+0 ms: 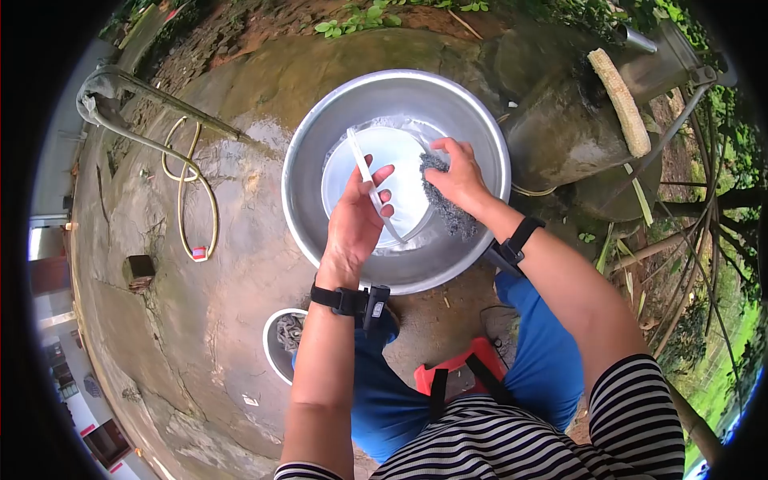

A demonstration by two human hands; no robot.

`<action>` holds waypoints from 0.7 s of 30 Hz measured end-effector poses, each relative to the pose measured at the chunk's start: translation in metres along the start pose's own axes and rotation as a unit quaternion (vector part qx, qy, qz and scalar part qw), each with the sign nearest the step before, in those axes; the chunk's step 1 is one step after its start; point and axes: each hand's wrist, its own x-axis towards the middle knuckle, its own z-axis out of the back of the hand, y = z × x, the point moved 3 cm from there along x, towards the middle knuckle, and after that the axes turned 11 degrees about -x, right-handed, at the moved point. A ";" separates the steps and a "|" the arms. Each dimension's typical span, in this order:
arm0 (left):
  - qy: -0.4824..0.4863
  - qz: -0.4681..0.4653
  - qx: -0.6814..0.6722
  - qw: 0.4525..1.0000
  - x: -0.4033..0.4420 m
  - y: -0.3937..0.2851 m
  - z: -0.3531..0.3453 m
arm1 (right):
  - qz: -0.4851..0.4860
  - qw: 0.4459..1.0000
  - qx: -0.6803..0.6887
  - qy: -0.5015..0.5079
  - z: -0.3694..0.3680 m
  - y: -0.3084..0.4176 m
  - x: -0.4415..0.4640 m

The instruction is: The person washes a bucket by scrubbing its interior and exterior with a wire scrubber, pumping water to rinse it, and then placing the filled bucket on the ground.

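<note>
- Wet concrete ground (240,312), outdoors, edges cut off
- Metal basin (308,208) on it
- White bucket (268,344), near left, half-hidden by the forearm; contents unclear
- Right hand (460,176): fingers clamped on grey mesh scourer (448,210), over basin's right
- Left hand (358,220): fingers curled round pale strip (361,164), lower end indistinct

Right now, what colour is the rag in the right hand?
The rag is dark grey, best seen in the head view.

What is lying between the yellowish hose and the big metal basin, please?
Only bare, damp-looking ground between hose and basin, in the head view.
</note>
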 end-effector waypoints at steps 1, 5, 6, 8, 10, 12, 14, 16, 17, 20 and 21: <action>0.012 0.009 -0.018 1.000 0.002 -0.002 0.004 | 0.077 0.995 0.067 -0.004 0.010 0.007 0.006; 0.011 0.022 -0.008 1.000 -0.006 -0.002 -0.006 | 0.242 0.959 0.146 0.001 0.047 0.051 -0.009; 0.008 0.037 0.004 0.999 -0.006 0.000 -0.007 | 0.292 0.947 0.135 0.010 0.051 0.061 -0.018; 0.032 0.045 0.016 0.998 -0.004 0.006 -0.004 | 0.351 0.924 0.146 0.024 0.053 0.077 -0.039; -0.017 0.044 0.001 0.999 -0.011 0.009 -0.016 | 0.379 0.921 0.081 0.047 0.047 0.084 -0.054; -0.051 0.046 -0.004 0.998 -0.016 0.016 -0.026 | 0.392 0.917 0.080 0.010 0.040 0.085 -0.047; 0.026 0.047 0.040 0.998 -0.013 0.017 -0.024 | 0.348 0.933 0.089 -0.034 0.044 0.085 -0.033; 0.074 0.063 0.055 0.994 -0.013 0.020 -0.025 | 0.312 0.941 0.096 -0.090 0.051 0.083 -0.011; 0.054 0.065 0.037 0.996 -0.015 0.023 -0.024 | 0.319 0.939 0.099 -0.083 0.051 0.081 -0.012; 0.005 0.059 -0.013 0.998 -0.020 0.011 -0.030 | 0.323 0.941 0.095 0.017 0.045 0.086 -0.036; -0.025 0.054 -0.044 0.997 -0.022 0.006 -0.030 | 0.379 0.917 0.123 0.025 0.040 0.088 -0.049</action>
